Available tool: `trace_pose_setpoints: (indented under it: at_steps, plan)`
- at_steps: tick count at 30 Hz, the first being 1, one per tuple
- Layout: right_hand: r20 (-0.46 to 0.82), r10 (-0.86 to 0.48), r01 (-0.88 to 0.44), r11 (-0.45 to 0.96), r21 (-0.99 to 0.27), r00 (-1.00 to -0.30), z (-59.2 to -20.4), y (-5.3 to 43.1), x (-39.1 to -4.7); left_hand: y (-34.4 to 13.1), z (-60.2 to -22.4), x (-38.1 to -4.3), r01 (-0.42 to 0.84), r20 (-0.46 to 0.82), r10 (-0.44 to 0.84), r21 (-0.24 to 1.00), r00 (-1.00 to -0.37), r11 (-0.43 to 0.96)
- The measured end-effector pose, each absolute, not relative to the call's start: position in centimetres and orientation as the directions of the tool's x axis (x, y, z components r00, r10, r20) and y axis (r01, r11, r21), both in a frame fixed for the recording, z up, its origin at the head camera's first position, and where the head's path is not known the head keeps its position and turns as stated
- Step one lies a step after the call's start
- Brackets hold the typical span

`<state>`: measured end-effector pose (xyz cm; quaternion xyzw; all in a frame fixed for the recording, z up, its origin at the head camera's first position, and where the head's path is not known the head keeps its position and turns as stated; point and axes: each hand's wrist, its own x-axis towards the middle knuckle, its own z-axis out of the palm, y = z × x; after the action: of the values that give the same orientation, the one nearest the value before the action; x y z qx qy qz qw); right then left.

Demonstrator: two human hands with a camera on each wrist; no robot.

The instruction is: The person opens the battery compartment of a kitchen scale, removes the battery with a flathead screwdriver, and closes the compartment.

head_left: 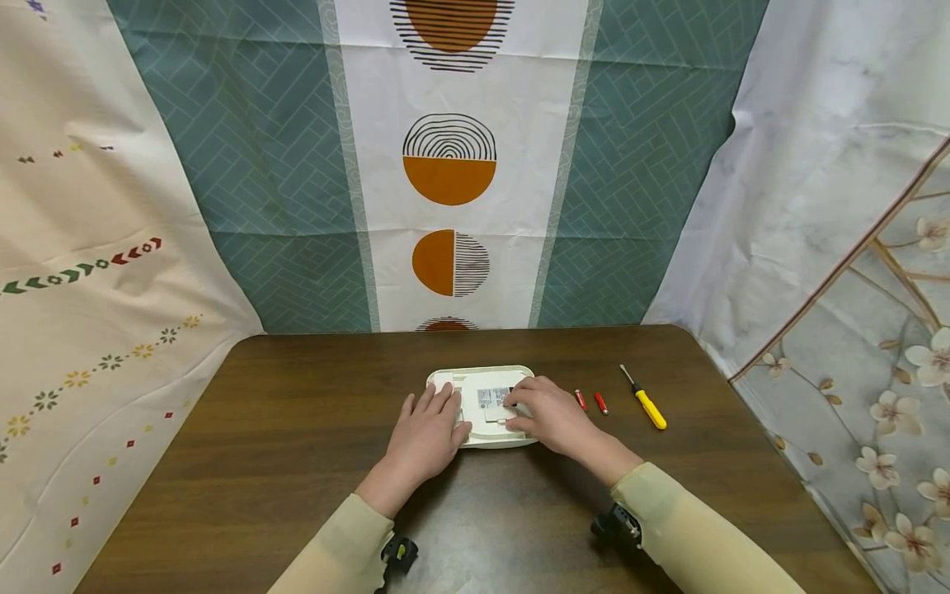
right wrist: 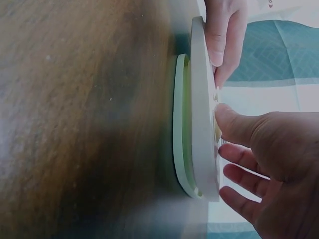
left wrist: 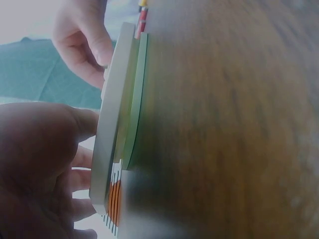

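A white, flat, round-cornered device (head_left: 475, 432) lies on the table, with a printed label (head_left: 490, 398) facing up. In both wrist views a pale green layer (right wrist: 180, 124) shows under its white body. My left hand (head_left: 426, 433) rests on the device's left end, fingers extended. At the right half, my right hand (head_left: 552, 412) pinches a small white battery cover (head_left: 499, 415) between thumb and fingers, low over the device beside the label. How far the cover sits from the surface is hard to tell. My fingers hide part of the device's right side.
Two red batteries (head_left: 601, 403) lie just right of my right hand. Beyond them is a screwdriver (head_left: 650, 409) with a yellow handle, its tip pointing away. The brown wooden table (head_left: 312, 396) ends at hanging patterned cloths (head_left: 460, 247) behind and at both sides.
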<state>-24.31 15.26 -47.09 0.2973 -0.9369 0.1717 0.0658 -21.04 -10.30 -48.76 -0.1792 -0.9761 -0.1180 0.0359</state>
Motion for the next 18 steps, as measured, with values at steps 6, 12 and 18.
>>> trace_pose_setpoints:
  at_steps: [6, 12, 18]
  plan:
    - [0.243, -0.525, -0.579, 0.754, -0.312, -0.815, -47.2, 15.66, -24.16, -10.36, -48.72, -21.01, 0.355, 0.106, 0.339, 0.223, -0.935, 0.908]
    - [0.266, -0.516, -0.578, 0.756, -0.306, -0.815, -47.44, 15.52, -24.09, -10.38, -48.75, -21.02, 0.357, 0.107, 0.341, 0.225, -0.934, 0.907]
    - [0.265, -0.494, -0.558, 0.772, -0.305, -0.828, -47.66, 15.37, -24.1, -10.41, -48.8, -21.04, 0.357, 0.106, 0.341, 0.222, -0.934, 0.907]
